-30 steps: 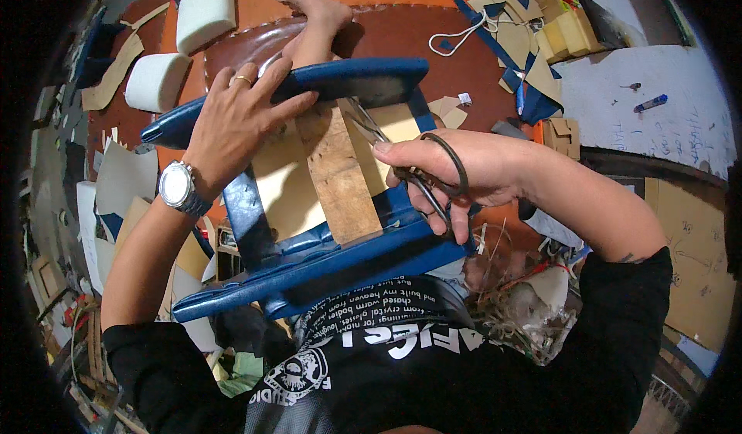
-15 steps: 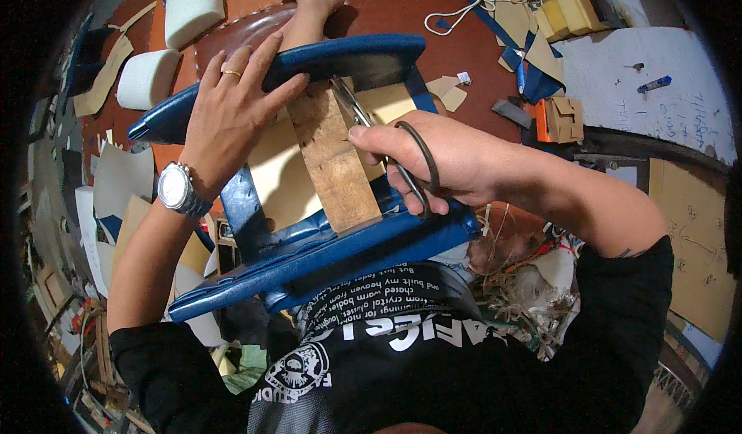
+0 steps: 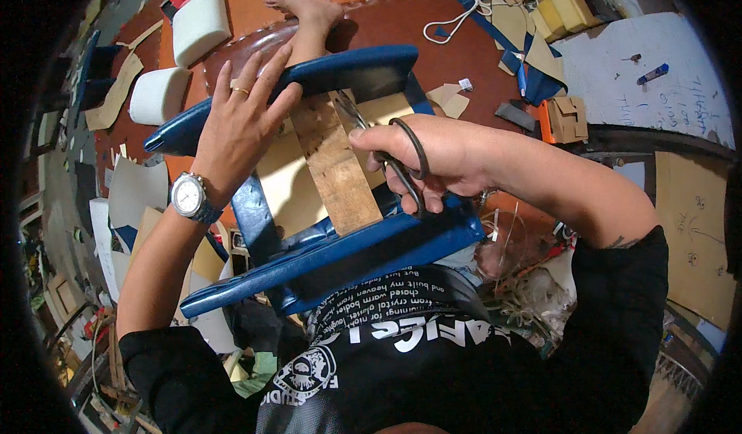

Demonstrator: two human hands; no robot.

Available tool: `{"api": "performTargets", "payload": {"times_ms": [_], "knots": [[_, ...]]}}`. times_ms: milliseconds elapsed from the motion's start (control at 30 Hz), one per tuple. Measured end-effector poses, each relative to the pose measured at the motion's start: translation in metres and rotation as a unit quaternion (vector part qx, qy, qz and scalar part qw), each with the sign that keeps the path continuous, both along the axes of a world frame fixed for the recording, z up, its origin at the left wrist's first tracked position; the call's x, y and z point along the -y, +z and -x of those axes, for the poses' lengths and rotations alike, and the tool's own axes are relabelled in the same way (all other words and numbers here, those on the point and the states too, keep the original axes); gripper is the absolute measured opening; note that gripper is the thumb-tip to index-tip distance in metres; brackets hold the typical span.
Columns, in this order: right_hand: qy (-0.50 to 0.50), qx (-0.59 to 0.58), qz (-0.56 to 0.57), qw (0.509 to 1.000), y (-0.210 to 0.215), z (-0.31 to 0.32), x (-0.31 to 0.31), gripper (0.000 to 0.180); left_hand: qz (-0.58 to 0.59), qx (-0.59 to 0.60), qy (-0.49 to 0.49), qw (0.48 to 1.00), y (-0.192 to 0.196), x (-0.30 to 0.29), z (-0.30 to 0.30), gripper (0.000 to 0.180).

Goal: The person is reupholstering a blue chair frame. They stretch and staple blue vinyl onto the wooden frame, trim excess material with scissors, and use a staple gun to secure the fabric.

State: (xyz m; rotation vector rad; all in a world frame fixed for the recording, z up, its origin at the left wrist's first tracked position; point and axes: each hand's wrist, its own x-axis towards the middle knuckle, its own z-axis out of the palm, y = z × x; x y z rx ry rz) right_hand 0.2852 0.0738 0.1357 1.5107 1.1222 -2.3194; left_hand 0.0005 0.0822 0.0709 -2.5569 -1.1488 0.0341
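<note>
In front of me lies a blue upholstered frame (image 3: pixel 371 252), a piece of furniture with padded sides and a raw wooden slat (image 3: pixel 332 163) across its middle. My left hand (image 3: pixel 246 117), with a ring and a wristwatch, rests on the far padded side with fingers spread. My right hand (image 3: pixel 433 156) grips a pair of scissors (image 3: pixel 403 179) by the dark handles, thumb along the shank. The metal blades reach over the slat toward the inner face of the far side, where their tips are hard to make out.
Two white foam pads (image 3: pixel 201 30) lie at the far left on the brown and orange covering. Fabric and cardboard scraps (image 3: pixel 533 55) and a white cord (image 3: pixel 456 20) are at the far right. A whiteboard-like sheet (image 3: pixel 657 63) holds a blue marker (image 3: pixel 653 74). A bare foot (image 3: pixel 305 5) rests beyond the frame.
The frame's far side has shifted slightly nearer and right, and its near side has tilted. My left hand has moved slightly right and down with it. The scissors remain in my right hand.
</note>
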Motion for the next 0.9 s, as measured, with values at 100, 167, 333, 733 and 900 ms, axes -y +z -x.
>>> {"api": "performTargets", "payload": {"times_ms": [100, 167, 333, 733, 900], "knots": [[-0.001, -0.014, 0.0, 1.0, 0.0, 0.0, -0.001, 0.06, -0.006, -0.016, -0.022, 1.0, 0.001, 0.003, 0.001, 0.043], [0.004, -0.021, 0.001, 1.0, -0.002, 0.0, -0.001, 0.061, -0.008, 0.026, -0.029, 0.999, -0.001, 0.005, 0.0, 0.04], [-0.019, -0.042, 0.003, 0.999, -0.007, -0.004, -0.001, 0.061, -0.02, 0.045, -0.047, 0.998, -0.004, 0.007, -0.001, 0.038], [-0.04, -0.074, -0.006, 0.996, -0.021, -0.008, 0.003, 0.056, -0.077, 0.071, -0.094, 0.99, -0.013, 0.0, 0.0, 0.029], [-0.045, -0.05, 0.005, 0.998, -0.026, -0.005, 0.006, 0.061, -0.068, 0.052, -0.049, 0.995, -0.013, 0.006, -0.007, 0.035]]}}
